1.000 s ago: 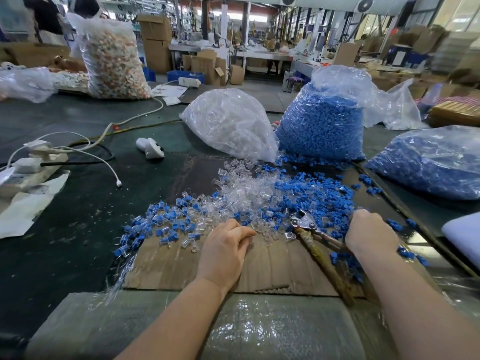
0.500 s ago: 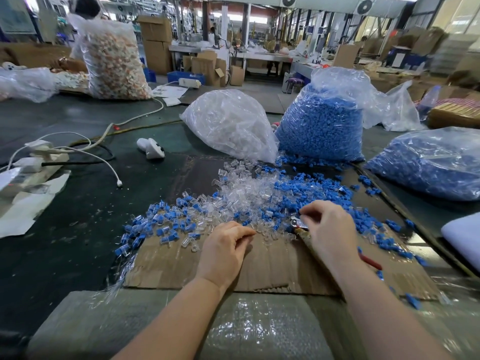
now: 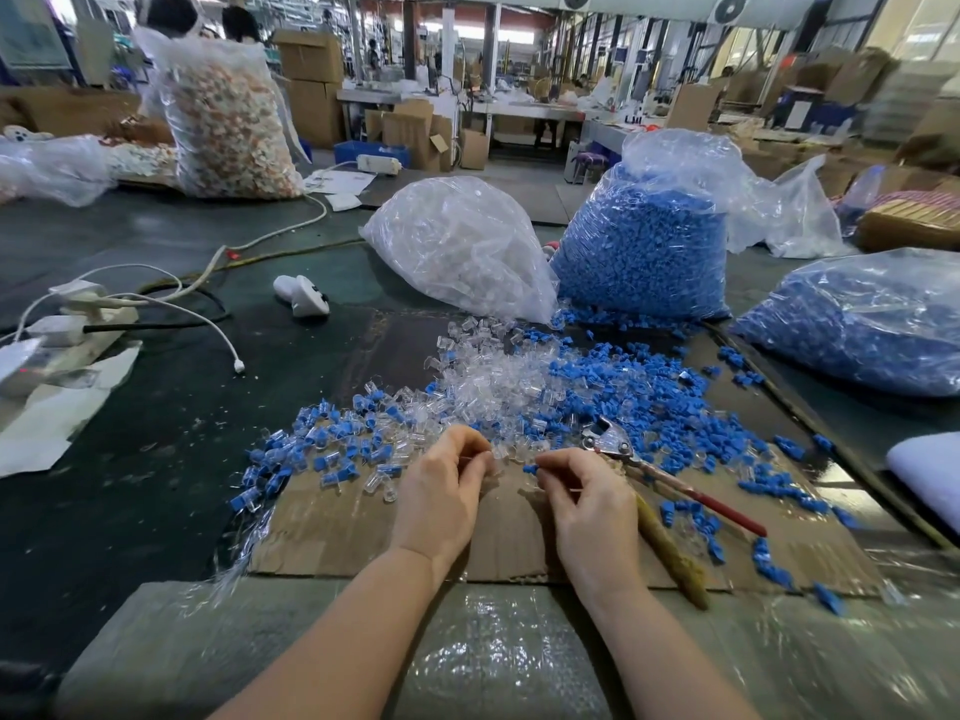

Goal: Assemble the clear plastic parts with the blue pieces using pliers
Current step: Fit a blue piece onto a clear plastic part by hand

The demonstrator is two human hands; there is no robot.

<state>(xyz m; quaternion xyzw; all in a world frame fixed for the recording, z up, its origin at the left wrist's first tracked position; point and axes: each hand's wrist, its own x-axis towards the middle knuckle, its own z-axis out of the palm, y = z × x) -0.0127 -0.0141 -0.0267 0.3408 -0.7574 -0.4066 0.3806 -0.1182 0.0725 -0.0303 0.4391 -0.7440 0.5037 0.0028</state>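
We are at the mating step: our right hand pinches a blue piece at its fingertips, our left hand curls round what seems a clear part — hard to tell. Next we seat them, then take up the pliers, lying beside us on the cardboard. Half a second ago the right hand lay over the pliers' head — now it is beside the left.

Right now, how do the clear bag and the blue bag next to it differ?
The clear bag holds clear parts; the blue bag holds blue pieces. The clear bag slumps on its side, mouth toward the cardboard; the blue bag stands upright, open on top. Both are transparent plastic, side by side, with parts spilled in front.
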